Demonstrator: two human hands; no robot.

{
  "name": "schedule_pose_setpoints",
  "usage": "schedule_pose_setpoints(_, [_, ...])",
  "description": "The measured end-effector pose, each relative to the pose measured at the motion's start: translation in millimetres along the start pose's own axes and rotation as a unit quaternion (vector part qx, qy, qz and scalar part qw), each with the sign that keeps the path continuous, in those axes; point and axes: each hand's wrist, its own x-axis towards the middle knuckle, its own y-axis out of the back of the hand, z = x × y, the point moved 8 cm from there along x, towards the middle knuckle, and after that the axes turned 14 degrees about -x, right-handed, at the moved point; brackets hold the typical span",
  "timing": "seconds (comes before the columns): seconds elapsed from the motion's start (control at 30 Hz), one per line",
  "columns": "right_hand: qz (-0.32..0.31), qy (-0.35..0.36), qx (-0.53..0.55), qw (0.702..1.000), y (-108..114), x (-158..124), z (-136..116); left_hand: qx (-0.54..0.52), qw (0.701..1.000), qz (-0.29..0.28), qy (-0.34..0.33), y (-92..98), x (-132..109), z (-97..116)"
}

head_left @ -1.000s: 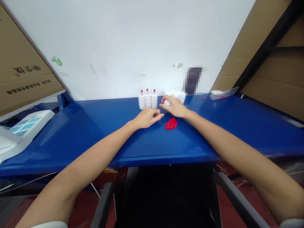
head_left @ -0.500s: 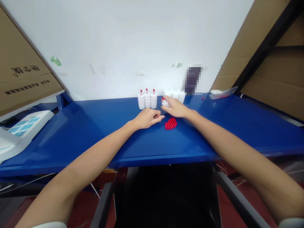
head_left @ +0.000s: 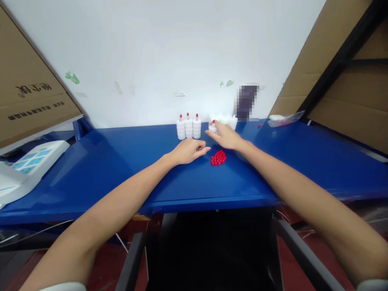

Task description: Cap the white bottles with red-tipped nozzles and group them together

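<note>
My right hand (head_left: 226,136) is wrapped round a white squeeze bottle (head_left: 213,129) with a red tip cap, which stands about upright; the hand covers much of its body. To its left, my left hand (head_left: 190,151) hovers low over the table with fingers curled and thumb pointing right. Whatever its fingers may hold is hidden. Just behind the left hand, three white ribbed bottles (head_left: 188,128) with red caps stand in a row. Below my right hand lies a cluster of small red caps (head_left: 218,158). More white bottles (head_left: 233,122), without red caps showing, stand behind the right hand.
The blue table (head_left: 121,161) runs along a white wall. A single red cap (head_left: 259,126) and a clear plastic bag (head_left: 285,119) lie at the back right. On the left are a white device (head_left: 36,165) and a cardboard box (head_left: 33,81).
The bottle in my right hand has gone from tilted left to about upright, its red cap moving up and right. My left hand has hardly moved.
</note>
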Motion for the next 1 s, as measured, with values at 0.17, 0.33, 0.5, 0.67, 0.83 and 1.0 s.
schedule_pose_setpoints(0.17, [-0.055,0.01,-0.021,0.998,-4.0,-2.7,-7.9,-0.01,1.0,0.009,-0.006,1.8,-0.5,-0.4])
schedule_pose_setpoints(0.33, [-0.081,0.007,-0.057,0.995,-4.5,-4.5,-12.2,-0.016,1.0,0.009,-0.01,2.0,-0.4,-0.7])
schedule_pose_setpoints(0.5, [-0.078,-0.006,-0.106,0.991,-4.4,-5.0,-12.0,-0.008,1.0,0.009,-0.001,1.7,-0.6,-2.3])
schedule_pose_setpoints(0.67, [-0.058,-0.004,-0.124,0.991,-5.0,-5.1,-16.7,-0.014,1.0,-0.003,0.0,0.1,-0.8,-1.6])
schedule_pose_setpoints(0.83, [-0.072,0.018,-0.148,0.986,-9.0,-4.7,-19.2,-0.012,1.0,-0.005,-0.005,0.2,-0.9,-0.2])
schedule_pose_setpoints(1.0, [-0.081,0.036,-0.154,0.984,-10.3,-4.0,-19.3,-0.013,1.0,-0.002,-0.003,0.7,-1.2,0.6])
